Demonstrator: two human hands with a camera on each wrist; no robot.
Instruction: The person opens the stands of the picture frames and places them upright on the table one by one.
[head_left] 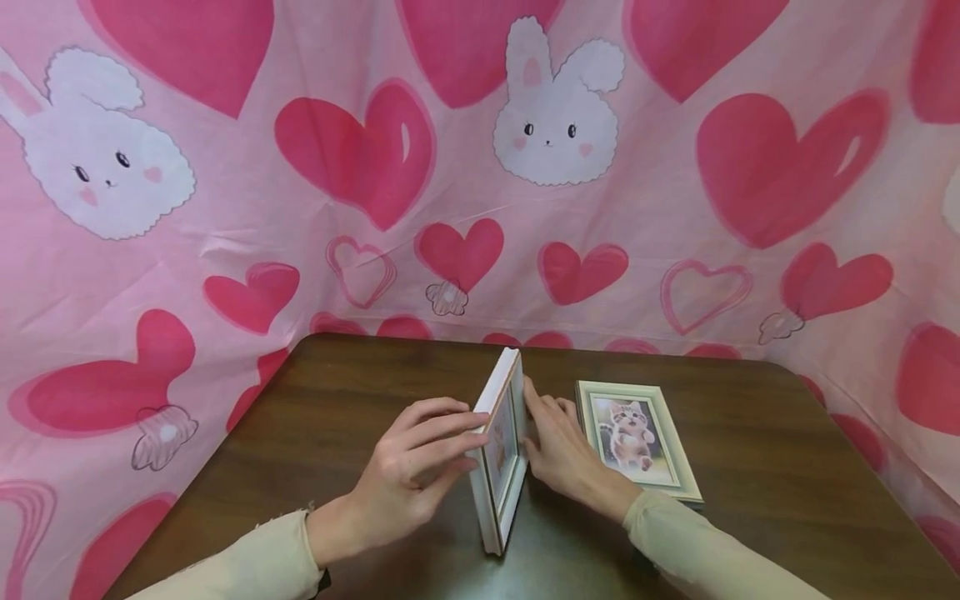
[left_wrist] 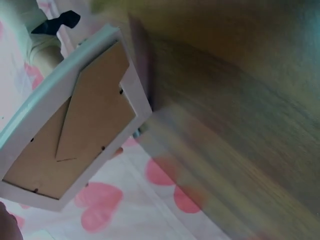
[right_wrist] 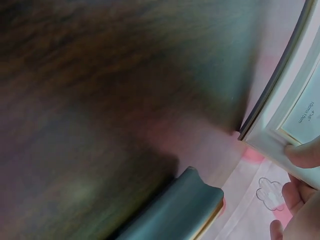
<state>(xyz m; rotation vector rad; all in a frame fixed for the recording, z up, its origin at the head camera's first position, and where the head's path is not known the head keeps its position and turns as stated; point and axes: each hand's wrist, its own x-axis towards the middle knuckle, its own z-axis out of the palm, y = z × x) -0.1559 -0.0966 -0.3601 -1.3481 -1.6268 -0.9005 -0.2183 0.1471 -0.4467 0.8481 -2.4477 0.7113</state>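
Observation:
In the head view a white picture frame (head_left: 491, 492) stands on its edge on the table, between both hands. My left hand (head_left: 408, 462) holds its left side, with fingertips over the edge and the thumb by the back. My right hand (head_left: 562, 450) grips it from the right; in the right wrist view the thumb (right_wrist: 305, 152) presses the front border and the other fingers curl beyond the edge. The left wrist view shows the brown backing board (left_wrist: 95, 100) with a stand flap and small dark tabs. Size print (right_wrist: 305, 112) shows on the front insert.
A pale green picture frame (head_left: 678, 433) with a kitten picture lies face up to the right of my right hand. The dark wooden table (head_left: 360, 375) meets a pink cloth backdrop (head_left: 465, 183) with hearts and rabbits at the back and sides.

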